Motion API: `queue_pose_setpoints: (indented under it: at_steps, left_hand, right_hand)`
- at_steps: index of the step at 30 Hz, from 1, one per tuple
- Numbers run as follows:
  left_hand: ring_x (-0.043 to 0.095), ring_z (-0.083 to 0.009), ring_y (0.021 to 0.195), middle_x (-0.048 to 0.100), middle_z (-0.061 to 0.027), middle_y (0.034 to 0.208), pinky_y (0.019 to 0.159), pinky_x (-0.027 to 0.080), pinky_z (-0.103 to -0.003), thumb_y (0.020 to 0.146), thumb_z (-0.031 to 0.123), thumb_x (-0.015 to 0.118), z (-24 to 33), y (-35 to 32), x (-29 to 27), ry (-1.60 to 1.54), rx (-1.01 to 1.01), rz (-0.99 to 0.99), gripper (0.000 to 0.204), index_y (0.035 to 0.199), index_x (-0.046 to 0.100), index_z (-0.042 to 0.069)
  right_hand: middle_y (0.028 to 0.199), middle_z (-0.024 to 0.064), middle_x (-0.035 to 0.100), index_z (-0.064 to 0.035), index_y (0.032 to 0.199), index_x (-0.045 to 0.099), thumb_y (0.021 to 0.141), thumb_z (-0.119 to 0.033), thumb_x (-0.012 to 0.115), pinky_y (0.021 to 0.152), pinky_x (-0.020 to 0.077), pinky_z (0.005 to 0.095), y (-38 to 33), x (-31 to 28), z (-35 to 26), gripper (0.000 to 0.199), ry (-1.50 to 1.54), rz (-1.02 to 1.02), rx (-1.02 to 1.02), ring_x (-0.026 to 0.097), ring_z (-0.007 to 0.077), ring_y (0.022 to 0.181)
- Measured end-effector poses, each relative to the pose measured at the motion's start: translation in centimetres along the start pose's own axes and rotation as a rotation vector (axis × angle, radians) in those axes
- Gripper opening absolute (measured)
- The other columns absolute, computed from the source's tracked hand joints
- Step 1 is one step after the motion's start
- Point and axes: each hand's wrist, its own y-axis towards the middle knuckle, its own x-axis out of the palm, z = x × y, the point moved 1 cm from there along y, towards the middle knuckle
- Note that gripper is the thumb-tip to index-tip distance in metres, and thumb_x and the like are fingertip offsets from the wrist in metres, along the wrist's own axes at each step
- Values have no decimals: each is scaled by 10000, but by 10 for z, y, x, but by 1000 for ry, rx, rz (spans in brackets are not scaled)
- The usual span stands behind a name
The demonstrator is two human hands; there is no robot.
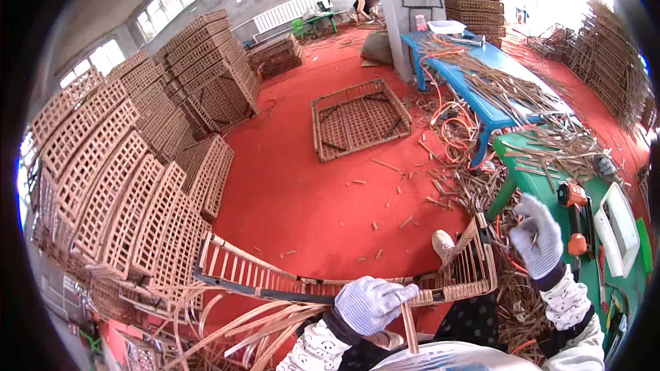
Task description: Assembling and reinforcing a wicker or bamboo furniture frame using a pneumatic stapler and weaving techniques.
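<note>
A tray-like wicker basket (258,275) with a dark frame and slatted sides stands across my lap. My left hand (371,304), in a pale striped glove, is closed over its near rim. A flat cane strip (410,330) hangs down from the rim beside those fingertips. My right hand (538,237), gloved the same way, is raised beyond the basket's right end, near the green table (533,168). Its fingers are bent but apart, and nothing shows in them. Loose long cane strips (275,323) fan out left of my left forearm.
An orange-and-black nail gun (576,216) and a white plastic tray (619,220) lie on the green table. Cane strips cover part of the blue table (495,106). Another basket (361,120) lies on the red floor. Tall basket stacks (117,185) line the left. A person (364,7) crouches far back.
</note>
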Motion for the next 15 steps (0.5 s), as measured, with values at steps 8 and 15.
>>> queue_pose_setpoints:
  at_steps: [8,15]
  left_hand:
    - [597,-232,692,632,-48,848,618,480,-333,675,148,620,7,-14,6,-30,-79,-38,380,1052,576,162]
    - [605,-245,704,631,-53,841,635,479,-341,649,153,623,0,4,5,2,-6,-1,416,1061,567,145]
  right_hand:
    - [917,126,541,62,1252,284,686,-461,677,691,420,274,37,-56,-127,866,-40,203,-723,515,156,717]
    - [895,116,544,37,1194,329,702,-408,665,683,430,289,37,-44,-115,744,-1,137,-644,521,171,723]
